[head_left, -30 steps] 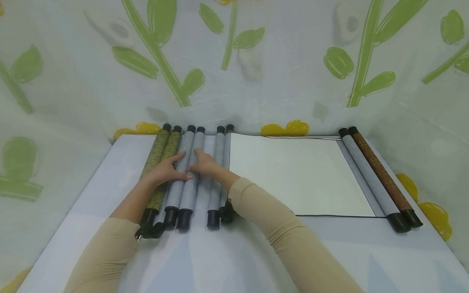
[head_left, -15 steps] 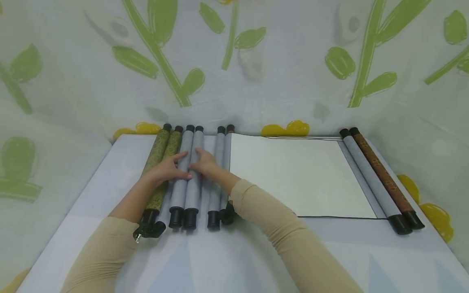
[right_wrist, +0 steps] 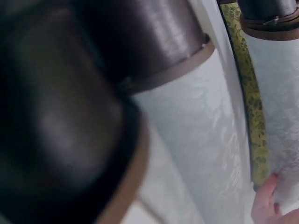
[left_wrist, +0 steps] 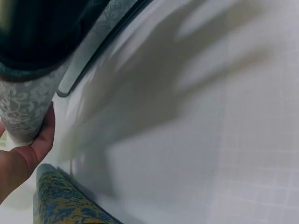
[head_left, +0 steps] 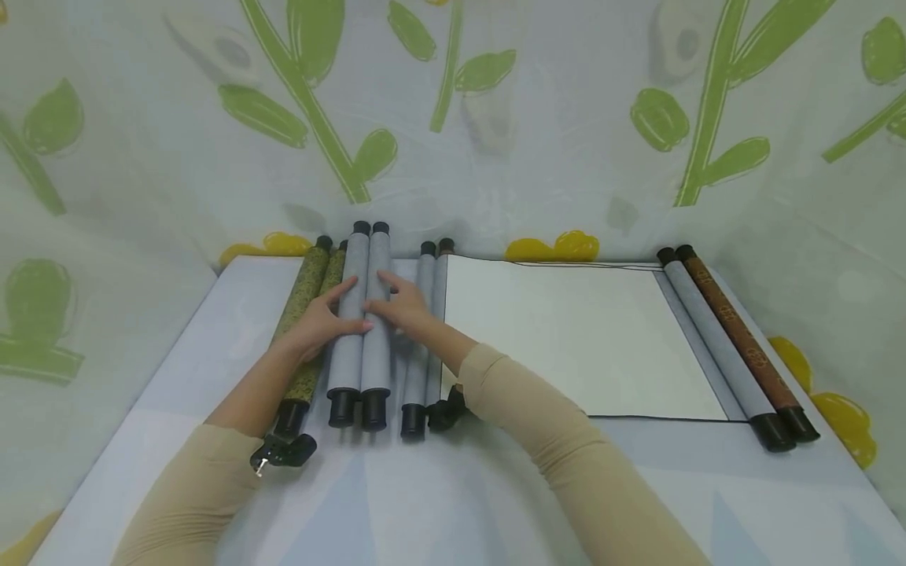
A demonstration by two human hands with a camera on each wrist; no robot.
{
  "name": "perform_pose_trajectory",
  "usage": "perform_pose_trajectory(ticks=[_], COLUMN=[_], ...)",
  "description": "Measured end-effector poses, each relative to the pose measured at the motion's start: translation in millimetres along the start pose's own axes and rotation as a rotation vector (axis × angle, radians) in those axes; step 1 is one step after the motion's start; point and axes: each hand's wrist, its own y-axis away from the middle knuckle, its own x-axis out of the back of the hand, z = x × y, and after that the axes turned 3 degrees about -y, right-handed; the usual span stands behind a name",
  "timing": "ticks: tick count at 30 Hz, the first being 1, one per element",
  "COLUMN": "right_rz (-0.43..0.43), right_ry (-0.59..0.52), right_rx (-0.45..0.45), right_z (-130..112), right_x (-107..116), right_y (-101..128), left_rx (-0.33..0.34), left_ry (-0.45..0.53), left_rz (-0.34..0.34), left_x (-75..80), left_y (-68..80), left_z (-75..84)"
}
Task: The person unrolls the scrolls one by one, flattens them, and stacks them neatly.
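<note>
Both hands, the left hand (head_left: 318,321) and right hand (head_left: 403,305), clasped the paired grey scrolls (head_left: 362,314) from either side, fingers curled round them, lifted above the bench (head_left: 439,487); open bench lay nearer the person.

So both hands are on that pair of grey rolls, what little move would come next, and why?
Probably a small lift or slide of the grey rolls toward the open scroll. The left hand and right hand hold the pair from either side, and its far end reaches past the green rolls beside it, so it looks partly freed from the row. That is only a guess.
</note>
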Motion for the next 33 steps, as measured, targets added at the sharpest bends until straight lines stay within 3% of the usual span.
perform_pose_trajectory(ticks=[6, 12, 18, 26, 33], right_rz=[-0.053, -0.094, -0.133, -0.101, -0.082], right_ry=[-0.020, -0.044, -0.120, -0.167, -0.217], right_rx=[0.027, 0.084, 0.096, 0.101, 0.073], right_z=[-1, -2, 0, 3, 3], right_x=[4, 9, 15, 25, 36], right_y=[2, 2, 6, 17, 30], left_rx=[-0.041, -0.077, -0.114, -0.145, -0.132], left_ry=[0.080, 0.065, 0.063, 0.061, 0.073], left_rz=[-0.014, -0.014, -0.063, -0.091, -0.094], left_x=[-5.0, -11.8, -19.6, -32.0, -43.3], left_y=[4.7, 5.0, 11.5, 17.3, 20.4], left_z=[4.4, 12.1, 22.6, 32.3, 42.2])
